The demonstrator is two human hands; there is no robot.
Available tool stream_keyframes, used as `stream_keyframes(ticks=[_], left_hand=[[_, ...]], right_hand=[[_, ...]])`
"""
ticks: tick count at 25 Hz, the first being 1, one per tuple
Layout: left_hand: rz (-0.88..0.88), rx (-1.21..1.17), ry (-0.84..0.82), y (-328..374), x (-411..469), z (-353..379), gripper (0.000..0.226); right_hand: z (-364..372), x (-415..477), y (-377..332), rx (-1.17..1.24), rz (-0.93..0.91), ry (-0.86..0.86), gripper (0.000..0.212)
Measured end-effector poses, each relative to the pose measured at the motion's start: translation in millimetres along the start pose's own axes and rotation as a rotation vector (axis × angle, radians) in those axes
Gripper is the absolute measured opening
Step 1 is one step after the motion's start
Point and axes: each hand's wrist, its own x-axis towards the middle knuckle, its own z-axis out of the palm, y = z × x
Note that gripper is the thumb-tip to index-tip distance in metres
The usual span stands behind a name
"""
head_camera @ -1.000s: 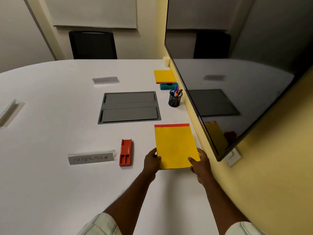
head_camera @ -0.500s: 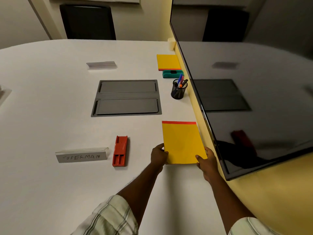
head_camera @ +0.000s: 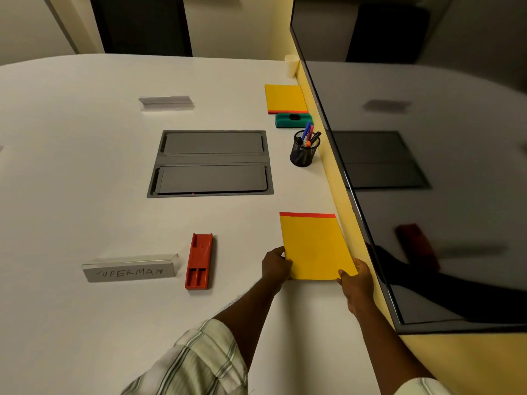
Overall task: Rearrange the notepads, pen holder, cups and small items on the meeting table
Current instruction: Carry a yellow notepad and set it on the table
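Observation:
A yellow notepad [head_camera: 313, 243] with a red top strip lies flat near the table's right edge. My left hand [head_camera: 275, 265] grips its near left corner and my right hand [head_camera: 355, 279] grips its near right corner. Farther along the same edge stand a black mesh pen holder [head_camera: 303, 152] with coloured pens, a green eraser [head_camera: 293, 120], a second yellow notepad [head_camera: 285, 98] and a pale paper cup [head_camera: 291, 65]. An orange pen case [head_camera: 199, 261] lies left of my hands, beside a grey name plate [head_camera: 129, 269] marked SUPERMAN.
A grey recessed cable hatch [head_camera: 211, 163] sits in the middle of the white table [head_camera: 71, 166]. Another name plate [head_camera: 165, 102] stands beyond it. A large dark screen [head_camera: 427, 166] hangs on the yellow wall along the right. A black chair [head_camera: 142, 24] stands at the far end.
The view has tilted down and shifted left. Both hands keep their grip on the near notepad, which has stayed by the right edge.

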Motion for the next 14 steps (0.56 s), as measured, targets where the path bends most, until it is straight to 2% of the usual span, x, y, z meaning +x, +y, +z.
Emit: stream_keyframes(ticks=[7, 11, 14], left_hand=[[0.018, 0.091, -0.094, 2, 16, 9, 0.048], [0.008, 0.133, -0.092, 0, 21, 12, 0.037], [-0.011, 0.201, -0.11, -1, 25, 13, 0.037]], right_hand=[[-1, 9, 2, -0.121, 0.001, 0.071, 0.035], [4, 14, 6, -0.192, -0.035, 0.103, 0.041], [7, 18, 12, -0.268, -0.049, 0.13, 0.049]])
